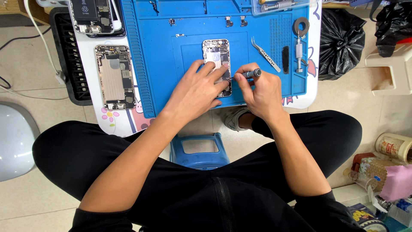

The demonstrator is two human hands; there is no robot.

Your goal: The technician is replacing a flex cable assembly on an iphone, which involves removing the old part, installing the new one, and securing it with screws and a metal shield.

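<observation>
Mid-repair at the middle of the blue mat [150,64]: left hand [197,92] spread flat, pressing down the opened phone [216,58]; right hand [262,92] pinching a screwdriver [246,74], tip at the phone's right edge. Screw work in hand, by the look; next move calling for steady, light turning. Phone's long axis running toward the mat's far edge.

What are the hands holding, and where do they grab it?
The right hand pinches a small screwdriver around its grey handle, tip toward the opened phone. The left hand grips nothing; its fingers press flat on the phone's lower part.
</observation>
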